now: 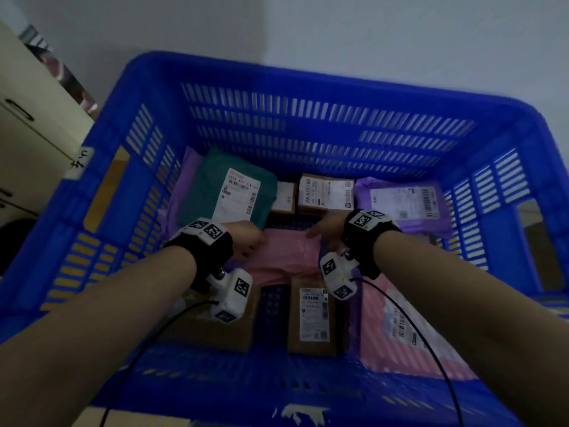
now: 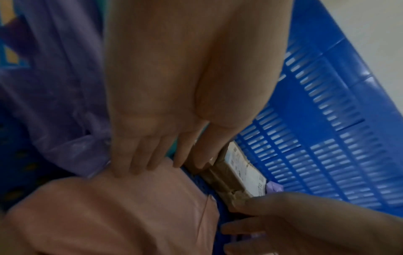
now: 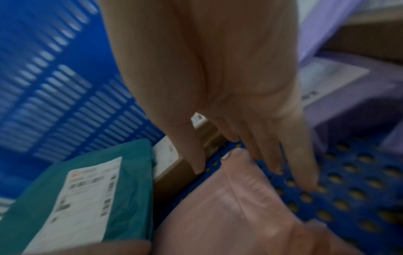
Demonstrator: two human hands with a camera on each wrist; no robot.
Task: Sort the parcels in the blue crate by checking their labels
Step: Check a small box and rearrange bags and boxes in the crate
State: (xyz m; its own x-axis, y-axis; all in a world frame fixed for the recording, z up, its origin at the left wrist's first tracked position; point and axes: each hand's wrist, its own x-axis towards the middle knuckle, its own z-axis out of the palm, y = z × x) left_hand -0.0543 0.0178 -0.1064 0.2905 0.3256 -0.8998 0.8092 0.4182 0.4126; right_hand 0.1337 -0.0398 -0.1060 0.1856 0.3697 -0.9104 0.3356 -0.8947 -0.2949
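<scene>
Both forearms reach into the blue crate (image 1: 129, 97); left hand (image 1: 248, 238) and right hand (image 1: 326, 224), fingers straight, touch the pink mailer (image 1: 283, 254) mid-floor (label unseen). Slippery film might slide away.

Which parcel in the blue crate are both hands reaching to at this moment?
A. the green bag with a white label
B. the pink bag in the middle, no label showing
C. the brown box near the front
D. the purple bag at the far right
B: the left hand and right hand both meet the far edge of the pink bag, whose upper side shows no label.
</scene>
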